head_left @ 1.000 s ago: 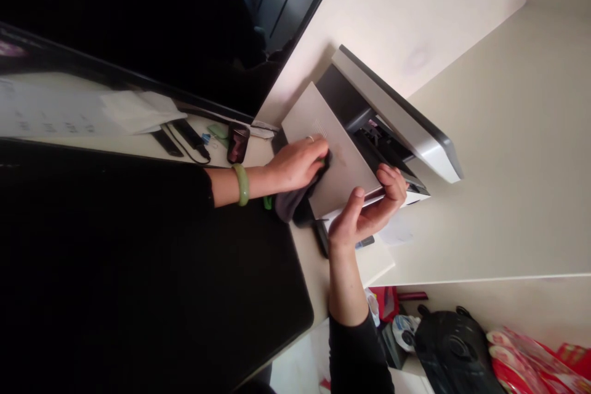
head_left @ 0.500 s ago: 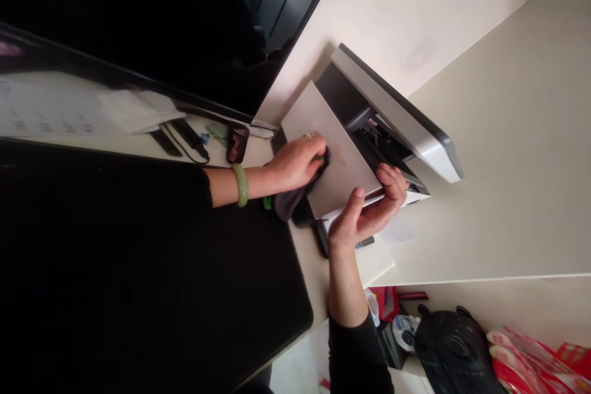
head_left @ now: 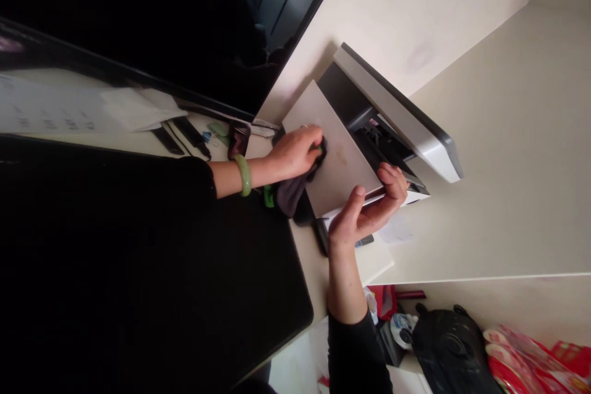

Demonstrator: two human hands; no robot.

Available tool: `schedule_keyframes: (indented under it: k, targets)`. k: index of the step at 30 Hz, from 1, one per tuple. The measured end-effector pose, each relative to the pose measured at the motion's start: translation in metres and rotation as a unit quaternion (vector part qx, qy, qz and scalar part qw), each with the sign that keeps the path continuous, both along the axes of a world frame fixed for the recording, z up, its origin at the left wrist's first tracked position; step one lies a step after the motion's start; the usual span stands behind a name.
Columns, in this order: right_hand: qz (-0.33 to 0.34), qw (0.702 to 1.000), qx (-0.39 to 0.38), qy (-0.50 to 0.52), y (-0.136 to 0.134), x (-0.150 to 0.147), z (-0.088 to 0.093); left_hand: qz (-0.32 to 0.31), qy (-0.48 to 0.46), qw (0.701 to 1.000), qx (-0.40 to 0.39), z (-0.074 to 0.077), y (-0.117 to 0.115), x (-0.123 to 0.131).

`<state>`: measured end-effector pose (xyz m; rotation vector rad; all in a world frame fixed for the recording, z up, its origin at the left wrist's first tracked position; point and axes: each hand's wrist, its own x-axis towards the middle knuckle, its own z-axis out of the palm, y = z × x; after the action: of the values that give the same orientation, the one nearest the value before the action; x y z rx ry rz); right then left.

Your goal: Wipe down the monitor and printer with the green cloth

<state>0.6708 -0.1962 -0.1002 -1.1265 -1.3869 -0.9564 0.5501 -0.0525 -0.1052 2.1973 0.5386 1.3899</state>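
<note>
On white table (head_left: 310, 268), beside the wall: grey machine (head_left: 344, 166), tilted. Gripped at its near edge by right hand (head_left: 369, 209), thumb and fingers curled round. Under closed left hand (head_left: 293, 154), pressed to the panel: dark cloth (head_left: 290, 194).

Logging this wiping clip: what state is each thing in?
Left hand, closed on the dark cloth, pressing it to the panel.
Right hand, closed on the edge of the grey panel.
Monitor, screen dark.
Green bangle, worn on left wrist.
White lid, raised at an angle.
</note>
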Motion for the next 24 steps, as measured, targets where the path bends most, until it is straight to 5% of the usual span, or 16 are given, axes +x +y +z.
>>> schedule_keyframes:
  k: [17,24]
  targets:
    - [0.011,1.0,0.001,0.002,0.0,-0.001,0.0,-0.029,0.033,0.996,0.077,-0.01,-0.007,-0.006]
    - [0.012,1.0,0.004,0.002,0.0,0.0,0.0,0.001,0.036,0.998,0.043,-0.006,-0.01,-0.006]
